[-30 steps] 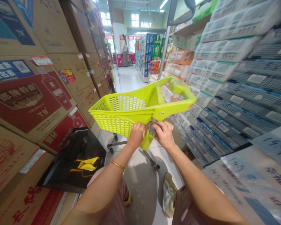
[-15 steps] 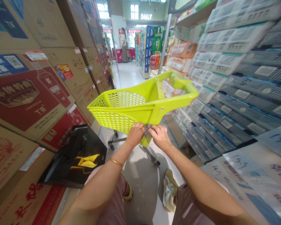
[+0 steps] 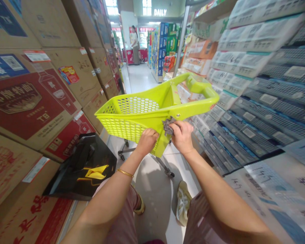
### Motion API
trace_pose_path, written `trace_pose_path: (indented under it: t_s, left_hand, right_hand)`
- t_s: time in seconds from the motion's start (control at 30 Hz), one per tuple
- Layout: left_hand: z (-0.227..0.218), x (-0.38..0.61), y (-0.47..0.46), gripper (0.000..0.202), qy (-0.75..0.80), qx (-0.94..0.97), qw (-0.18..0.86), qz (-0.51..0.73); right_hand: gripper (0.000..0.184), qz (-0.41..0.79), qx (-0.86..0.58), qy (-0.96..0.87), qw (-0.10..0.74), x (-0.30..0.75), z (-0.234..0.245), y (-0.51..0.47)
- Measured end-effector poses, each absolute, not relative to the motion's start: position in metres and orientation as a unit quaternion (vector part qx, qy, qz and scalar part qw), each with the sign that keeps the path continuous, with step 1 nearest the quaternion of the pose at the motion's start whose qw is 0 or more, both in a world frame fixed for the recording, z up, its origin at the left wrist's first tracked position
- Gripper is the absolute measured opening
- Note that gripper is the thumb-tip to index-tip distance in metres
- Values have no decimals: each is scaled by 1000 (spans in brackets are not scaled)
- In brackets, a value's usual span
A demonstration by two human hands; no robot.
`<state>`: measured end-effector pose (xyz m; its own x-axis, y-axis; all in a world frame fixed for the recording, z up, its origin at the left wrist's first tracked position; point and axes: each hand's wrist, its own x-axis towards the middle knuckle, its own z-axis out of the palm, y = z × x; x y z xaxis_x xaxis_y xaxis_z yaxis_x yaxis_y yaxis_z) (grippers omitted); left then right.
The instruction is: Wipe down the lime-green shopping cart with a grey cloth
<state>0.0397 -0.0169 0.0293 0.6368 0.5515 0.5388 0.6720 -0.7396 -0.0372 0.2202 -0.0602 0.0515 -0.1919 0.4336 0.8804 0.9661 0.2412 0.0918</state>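
A lime-green shopping cart point(image 3: 152, 117) with a perforated basket stands before me, its handle pointing right. My right hand point(image 3: 182, 136) pinches a crumpled grey cloth point(image 3: 168, 126) and presses it to the cart's side panel, just under the handle's bolt. Lower on the same side, my left hand point(image 3: 147, 141) has its fingers curled against the basket, seeming to grip its wall; the fingertips are partly hidden. A gold bracelet circles my left wrist.
Stacked cartons point(image 3: 27, 98) line the left, with a black bag point(image 3: 78, 169) beside them. Packaged goods point(image 3: 246, 118) are piled along the right. Below the cart are wheeled metal legs point(image 3: 165, 167) and my shoes. A person point(image 3: 135, 45) stands far down the aisle.
My right hand has moved up and right along the cart's side with the grey cloth, away from my left hand. The left hand stays about where it was, at the basket.
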Motion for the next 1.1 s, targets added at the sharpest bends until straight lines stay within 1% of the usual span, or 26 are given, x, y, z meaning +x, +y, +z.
trace_pose_path:
  t_s: [0.23,0.4,0.53,0.67,0.77,0.83,0.9,1.1]
  left_hand:
    - [33,35,-15,20,-341,-903,120,-232]
    - [34,36,-14,22,-347,-899,132,-231]
    - [32,38,-12,22,-349,-898,132,-232]
    - [28,39,-10,21,-343,-903,119,-231]
    - [27,40,-9,20,-340,-903,115,-236]
    - [27,40,-8,21,-336,-904,118,-236]
    - [28,40,-8,21,-333,-906,124,-232]
    - [31,39,-9,20,-334,-909,125,-214]
  right_hand:
    - [27,-286,-477,-776,296,215,3,-67]
    - [24,-297,-452,-801,256,213,-13,-70]
    - [25,-316,-463,-779,283,214,3,-64]
    - [27,-320,-508,-716,355,216,31,-56]
    - [29,-322,-522,-681,399,216,43,-52]
    - [28,-322,-524,-683,395,215,42,-52]
    - [27,-318,-517,-703,370,214,35,-53]
    - [26,-283,-493,-763,306,214,-6,-60]
